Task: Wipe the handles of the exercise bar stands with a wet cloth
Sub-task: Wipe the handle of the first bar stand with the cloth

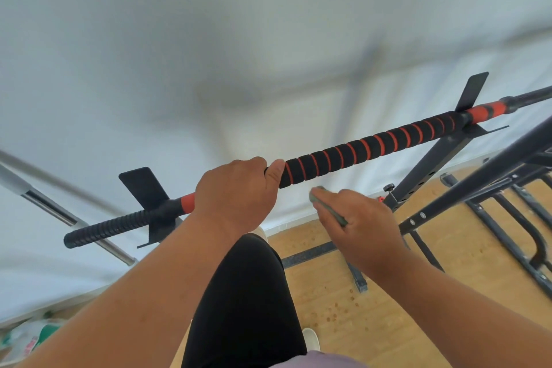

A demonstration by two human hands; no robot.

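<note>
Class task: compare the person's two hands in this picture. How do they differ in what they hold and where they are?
The left hand is curled round the bar's foam grip; the right hand holds a folded grey-green cloth.
The left hand is on the bar; the right hand is just below it, and the cloth seems off the foam.
Both are bare and reach forward.
</note>
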